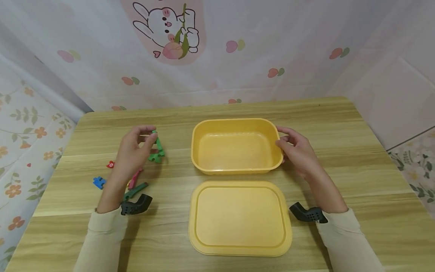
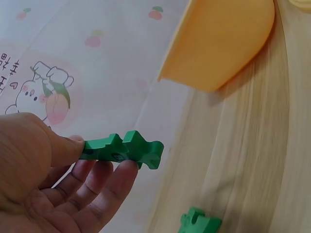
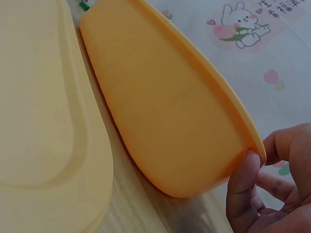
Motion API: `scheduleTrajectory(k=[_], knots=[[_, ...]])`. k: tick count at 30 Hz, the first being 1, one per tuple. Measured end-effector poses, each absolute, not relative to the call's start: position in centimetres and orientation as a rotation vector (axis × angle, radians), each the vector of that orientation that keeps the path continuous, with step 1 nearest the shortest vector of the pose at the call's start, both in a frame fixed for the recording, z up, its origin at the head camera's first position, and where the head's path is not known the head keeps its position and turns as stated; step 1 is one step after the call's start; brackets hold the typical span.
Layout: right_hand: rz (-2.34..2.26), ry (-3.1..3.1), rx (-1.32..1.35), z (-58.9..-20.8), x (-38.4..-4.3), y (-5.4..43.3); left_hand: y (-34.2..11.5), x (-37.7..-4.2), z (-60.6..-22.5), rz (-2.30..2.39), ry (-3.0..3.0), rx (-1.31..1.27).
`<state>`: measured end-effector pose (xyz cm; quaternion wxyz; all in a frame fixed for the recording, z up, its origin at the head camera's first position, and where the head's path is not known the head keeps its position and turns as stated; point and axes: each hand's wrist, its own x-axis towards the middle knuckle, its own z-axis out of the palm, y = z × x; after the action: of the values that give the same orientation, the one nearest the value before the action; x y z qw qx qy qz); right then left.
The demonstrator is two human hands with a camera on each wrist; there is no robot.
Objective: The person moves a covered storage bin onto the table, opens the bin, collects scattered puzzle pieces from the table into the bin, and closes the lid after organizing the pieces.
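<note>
Head view, clock directions taken from the centre of the yellow box. A small blue piece (image 1: 99, 183) lies on the bench (image 1: 343, 166) between 8 and 9 o'clock, beside the left forearm. A red piece (image 1: 110, 164) is near it at about 9, partly behind the same wrist. Right of the wrist, a pink piece (image 1: 135, 179) and a dark green piece (image 1: 137, 190) lie close together, between 8 and 9.

Left hand (image 1: 134, 152), at 9 o'clock: narrow, thumb and fingers pinching a bright green piece (image 2: 141, 148). Left wrist view shows this piece raised, apart from a second green piece (image 2: 200, 223) below on the bench.

Yellow box (image 1: 236, 153): open side up, its inner floor visible, no piece seen on it. Yellow lid (image 1: 240, 219): flat on the bench at 6 o'clock, off the box, just beside it.

Right hand (image 1: 299, 153), at 3 o'clock: pinches the box rim, thumb on one side, fingers on the other; right wrist view agrees.

Progress, judged: early. Done: lid off, one piece in hand. Left: the other visible pieces lie loose, outside the box. Any pieces under the left forearm: cannot tell.
</note>
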<state>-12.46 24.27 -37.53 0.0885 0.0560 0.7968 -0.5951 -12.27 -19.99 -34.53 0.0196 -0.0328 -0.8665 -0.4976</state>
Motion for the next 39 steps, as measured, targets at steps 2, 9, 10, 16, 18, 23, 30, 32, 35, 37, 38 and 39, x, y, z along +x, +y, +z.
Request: scheduleTrajectory(k=[2,9,10,16,18,23,30,32,35,37,38,39], knots=[[-1.773,2.369,0.170,-37.6,-12.4,24.3,-19.7,-12.4,-34.5,-1.560,-2.681,-0.119],[-1.784,2.364,0.176,-37.6,-12.5,24.4,-18.2,-12.6,-34.1,-1.565,-2.661,-0.147],[-1.786,2.362,0.176,-37.6,-12.5,24.4,-18.0,-12.7,-33.9,-1.571,-2.658,-0.147],[-1.790,2.361,0.167,-37.7,-12.6,24.2,-16.8,-13.3,-33.6,-1.616,-2.596,-0.168],[-1.787,2.367,0.170,-37.7,-12.6,24.2,-16.4,-13.7,-33.7,-1.629,-2.579,-0.177],[-1.771,2.369,0.181,-37.8,-12.6,24.3,-15.3,-14.4,-33.9,-1.637,-2.578,-0.164],[-1.795,2.352,0.177,-37.8,-12.8,24.2,-13.7,-15.5,-34.5,-1.708,-2.522,-0.177],[-1.802,2.349,0.178,-37.8,-12.7,24.2,-13.2,-15.7,-34.8,-1.717,-2.526,-0.189],[-1.811,2.347,0.173,-37.8,-12.7,24.2,-12.4,-16.0,-35.0,-1.737,-2.525,-0.205],[-1.818,2.343,0.172,-37.7,-12.6,24.2,-11.9,-16.0,-35.1,-1.754,-2.527,-0.221],[-1.821,2.343,0.170,-37.7,-12.6,24.2,-11.7,-16.0,-35.1,-1.757,-2.532,-0.233],[-1.822,2.343,0.169,-37.7,-12.6,24.2,-11.5,-15.9,-35.1,-1.767,-2.533,-0.248]])
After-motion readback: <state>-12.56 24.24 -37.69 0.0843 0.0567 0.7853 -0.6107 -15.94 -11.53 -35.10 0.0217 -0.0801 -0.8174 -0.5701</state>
